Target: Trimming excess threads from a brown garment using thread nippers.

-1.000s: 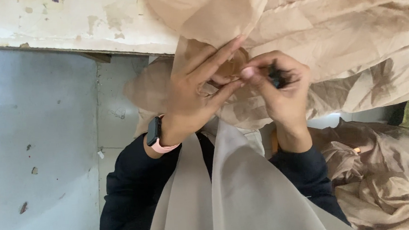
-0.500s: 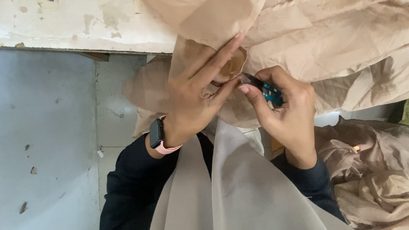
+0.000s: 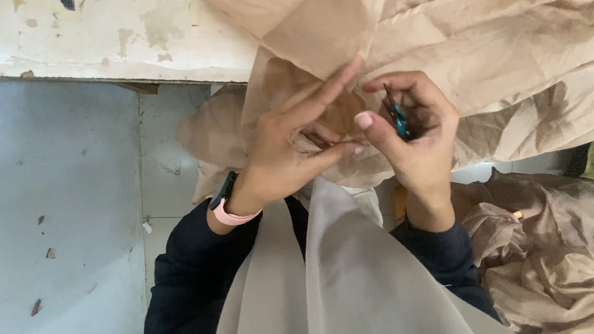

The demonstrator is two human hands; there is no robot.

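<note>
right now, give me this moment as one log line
left hand: pinching tan fabric | right hand: gripping small teal snips beside the pinch | table: fabric draped over edge

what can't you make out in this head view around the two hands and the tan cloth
- Small teal-handled tool: mostly hidden inside the right hand; its kind is unclear.
- Spot on the thin tan cloth being worked: covered by the left hand fingers.
- Dark band with pink strap: its face is turned away.

The single head-worn camera looked steeply down from close above the worktable's edge (image 3: pixel 90 52), facing the floor (image 3: pixel 40 229) below it; no second view overlapped.
</note>
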